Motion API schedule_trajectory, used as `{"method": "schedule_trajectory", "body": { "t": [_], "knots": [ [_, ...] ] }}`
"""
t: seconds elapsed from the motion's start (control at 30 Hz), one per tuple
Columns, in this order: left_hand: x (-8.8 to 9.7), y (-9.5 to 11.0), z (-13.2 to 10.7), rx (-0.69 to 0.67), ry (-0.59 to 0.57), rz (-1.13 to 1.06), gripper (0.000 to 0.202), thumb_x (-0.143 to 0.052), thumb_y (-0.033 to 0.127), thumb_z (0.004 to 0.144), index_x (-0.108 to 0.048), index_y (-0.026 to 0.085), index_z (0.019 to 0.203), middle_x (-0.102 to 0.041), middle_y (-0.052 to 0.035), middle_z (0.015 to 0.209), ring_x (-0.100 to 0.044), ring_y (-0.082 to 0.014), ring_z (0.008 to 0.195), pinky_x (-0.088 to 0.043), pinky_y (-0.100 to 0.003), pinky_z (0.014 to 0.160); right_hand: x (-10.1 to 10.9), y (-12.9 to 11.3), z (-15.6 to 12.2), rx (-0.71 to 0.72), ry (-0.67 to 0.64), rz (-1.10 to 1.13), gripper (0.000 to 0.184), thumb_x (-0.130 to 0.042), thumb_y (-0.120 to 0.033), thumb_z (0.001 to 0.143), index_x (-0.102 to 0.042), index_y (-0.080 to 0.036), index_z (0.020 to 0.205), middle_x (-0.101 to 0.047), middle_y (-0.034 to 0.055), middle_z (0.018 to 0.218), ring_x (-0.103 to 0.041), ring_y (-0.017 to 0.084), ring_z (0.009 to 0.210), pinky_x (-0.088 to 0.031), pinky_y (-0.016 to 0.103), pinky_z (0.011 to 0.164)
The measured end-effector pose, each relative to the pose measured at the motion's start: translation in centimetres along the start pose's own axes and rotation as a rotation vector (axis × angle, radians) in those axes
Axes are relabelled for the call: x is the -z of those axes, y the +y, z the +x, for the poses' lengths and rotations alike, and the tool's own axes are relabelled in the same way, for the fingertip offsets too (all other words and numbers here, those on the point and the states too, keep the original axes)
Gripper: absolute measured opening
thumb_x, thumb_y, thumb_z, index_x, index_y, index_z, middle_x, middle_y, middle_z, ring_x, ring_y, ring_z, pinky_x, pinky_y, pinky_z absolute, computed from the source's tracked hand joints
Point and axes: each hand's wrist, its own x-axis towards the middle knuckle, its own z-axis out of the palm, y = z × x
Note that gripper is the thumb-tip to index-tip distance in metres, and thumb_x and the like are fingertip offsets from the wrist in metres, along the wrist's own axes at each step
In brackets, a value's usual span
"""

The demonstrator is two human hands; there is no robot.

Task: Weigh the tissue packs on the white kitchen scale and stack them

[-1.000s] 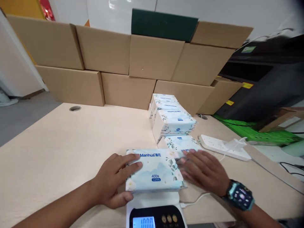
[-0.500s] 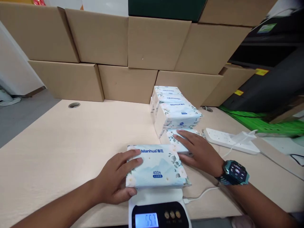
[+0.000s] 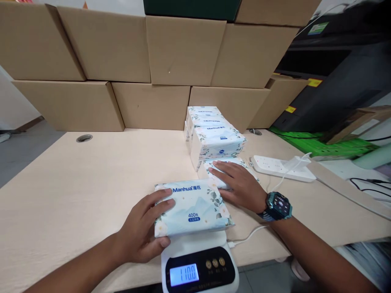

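A wall of brown cardboard boxes stands beyond both hands, at the far edge of the pale wooden counter. A stack of white floral tissue packs sits just ahead of the right hand, which lies flat with its fingers spread on a single floral pack. The left hand clasps the left end of the light-blue Manhua tissue pack, fingers on top and thumb at the near edge. This pack rests on the white digital scale between the hands.

Glossy plastic tissue pack; matt cardboard boxes; pale wood-grain desk.
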Motion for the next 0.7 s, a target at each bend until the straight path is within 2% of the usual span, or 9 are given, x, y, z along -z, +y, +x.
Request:
{"method": "schedule_trajectory", "body": {
  "t": [0.2,0.3,0.4,0.5,0.53,0.6,0.7],
  "knots": [
    [-0.1,1.0,-0.1,0.044,0.01,-0.042,0.063,-0.047,0.049,0.11,-0.041,0.016,0.164,-0.051,-0.0183,0.155,-0.052,-0.0278,0.147,-0.058,-0.041,0.114,-0.6,-0.2,-1.0,-0.049,0.031,0.091,0.053,-0.062,-0.034,0.104,-0.055,-0.019,0.155,-0.073,0.0208,0.143,-0.071,0.037,0.132,-0.061,0.061,0.106],
    [-0.2,1.5,0.0,0.072,0.008,-0.052,0.065,-0.051,0.048,0.109,-0.04,0.017,0.166,-0.051,-0.0185,0.155,-0.054,-0.0297,0.146,-0.06,-0.042,0.111,-0.7,-0.2,-1.3,-0.051,0.038,0.103,0.057,-0.06,-0.034,0.105,-0.051,-0.019,0.159,-0.07,0.0222,0.146,-0.069,0.039,0.135,-0.06,0.064,0.107],
    [-0.4,1.3,0.0,0.043,0.001,-0.037,0.07,-0.054,0.049,0.108,-0.036,0.019,0.169,-0.048,-0.0184,0.159,-0.054,-0.0306,0.145,-0.061,-0.042,0.106,0.1,-0.6,-1.3,-0.067,0.044,0.147,0.058,-0.056,-0.032,0.108,-0.044,-0.025,0.165,-0.069,0.02,0.15,-0.067,0.037,0.139,-0.06,0.063,0.109],
    [-0.7,1.0,-0.1,0.033,0.054,-0.092,0.069,-0.052,0.051,0.108,-0.039,0.022,0.169,-0.041,-0.0163,0.166,-0.05,-0.0327,0.148,-0.062,-0.041,0.1,1.4,-1.5,-1.2,-0.112,0.161,0.265,0.069,-0.059,-0.024,0.107,-0.034,-0.033,0.171,-0.067,0.0137,0.153,-0.066,0.032,0.141,-0.062,0.056,0.111],
    [-0.7,1.0,-0.2,0.067,0.076,-0.13,0.068,-0.05,0.053,0.108,-0.041,0.024,0.168,-0.04,-0.015,0.167,-0.049,-0.0332,0.148,-0.062,-0.042,0.099,1.7,-1.8,-1.1,-0.109,0.224,0.294,0.073,-0.061,-0.023,0.105,-0.033,-0.034,0.171,-0.067,0.0126,0.154,-0.067,0.031,0.141,-0.063,0.054,0.11],
    [-0.8,1.3,-0.2,0.227,0.122,-0.23,0.062,-0.043,0.06,0.109,-0.05,0.03,0.163,-0.042,-0.0117,0.166,-0.053,-0.0319,0.142,-0.061,-0.042,0.097,2.0,-2.5,-1.1,-0.068,0.342,0.299,0.076,-0.065,-0.024,0.104,-0.033,-0.034,0.172,-0.068,0.0116,0.152,-0.069,0.031,0.137,-0.066,0.053,0.107],
    [-0.7,1.8,0.0,0.54,0.234,-0.393,0.053,-0.039,0.065,0.11,-0.066,0.038,0.146,-0.051,-0.0063,0.161,-0.064,-0.0238,0.112,-0.059,-0.041,0.092,1.4,-2.8,-1.2,-0.003,0.445,0.244,0.075,-0.068,-0.022,0.101,-0.038,-0.03,0.17,-0.073,0.0121,0.143,-0.073,0.03,0.129,-0.067,0.052,0.105]
  ]
}}
